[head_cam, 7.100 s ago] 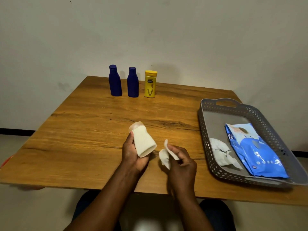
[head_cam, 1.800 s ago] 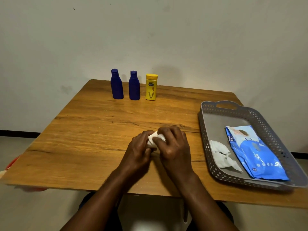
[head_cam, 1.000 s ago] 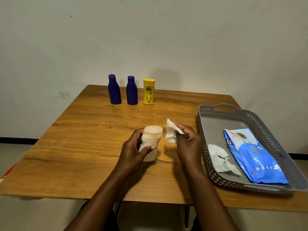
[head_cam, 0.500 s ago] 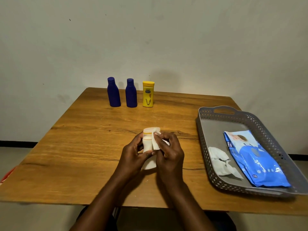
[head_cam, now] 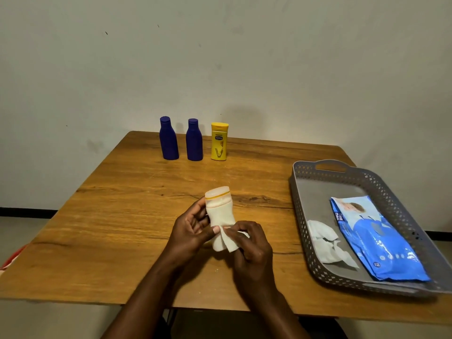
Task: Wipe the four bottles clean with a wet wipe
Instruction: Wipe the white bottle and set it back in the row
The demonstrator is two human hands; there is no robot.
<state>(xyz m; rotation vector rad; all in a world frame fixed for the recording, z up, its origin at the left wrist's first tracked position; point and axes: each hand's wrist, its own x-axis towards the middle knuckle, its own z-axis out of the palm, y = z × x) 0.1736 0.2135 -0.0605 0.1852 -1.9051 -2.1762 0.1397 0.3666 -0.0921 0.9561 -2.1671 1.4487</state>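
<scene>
Left hand: I see my left hand curled round the white bottle, thumb across its front and fingers behind, holding it above the counter.
Right hand: my right hand pinches the wet wipe between thumb and fingers and presses it against the lower part of the white bottle.
White bottle: it tilts slightly, cap end away from me, with a thin yellow ring just under the pale cap; its base is hidden by the wipe and my fingers.
Wet wipe: folded, white, draped over the bottle's bottom end; I cannot tell how far round it wraps.
Other bottles: two dark blue bottles and a yellow bottle stand upright in a row at the far edge of the counter, close beside one another but apart, well away from my hands.
Tray: a grey perforated tray sits on the counter to my right, near the edge.
In the tray: a blue wipes pack lies flat, with a crumpled white wipe just beside it on its left.
</scene>
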